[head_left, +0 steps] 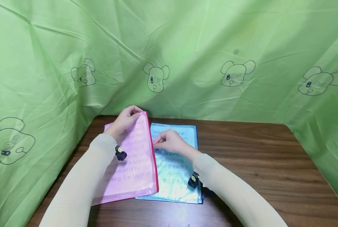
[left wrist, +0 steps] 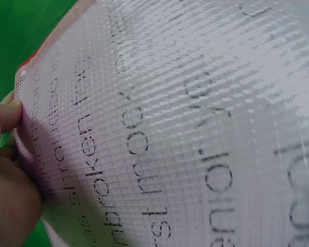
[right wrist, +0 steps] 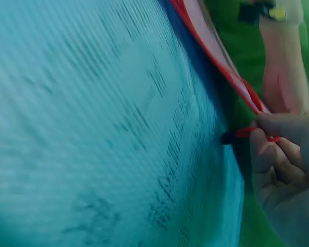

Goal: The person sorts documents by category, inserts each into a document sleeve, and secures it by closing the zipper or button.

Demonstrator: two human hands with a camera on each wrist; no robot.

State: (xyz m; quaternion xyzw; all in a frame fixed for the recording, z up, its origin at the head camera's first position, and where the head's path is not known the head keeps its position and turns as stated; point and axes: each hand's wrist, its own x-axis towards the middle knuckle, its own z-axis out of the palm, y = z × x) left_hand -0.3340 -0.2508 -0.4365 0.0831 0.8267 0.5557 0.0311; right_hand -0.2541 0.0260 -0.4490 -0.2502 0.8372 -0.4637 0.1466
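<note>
A pink mesh zip pouch [head_left: 130,170] with printed pages inside is raised at a slant, its red zipper edge [head_left: 154,157] facing right. My left hand [head_left: 126,119] grips its far edge near the top corner, thumb on the front face in the left wrist view. With thumb and fingers, my right hand [head_left: 170,141] pinches a red zipper pull cord [right wrist: 244,132] at the red edge; a small dark end sticks out past the fingers. Beneath lies a blue mesh zip pouch [head_left: 175,183] with printed text, partly covered by the pink one.
The pouches are on a dark brown wooden table [head_left: 248,157]. A green cloth [head_left: 197,41] with printed bear heads hangs behind and at both sides, meeting the table's far edge. Small dark devices sit on both wrists.
</note>
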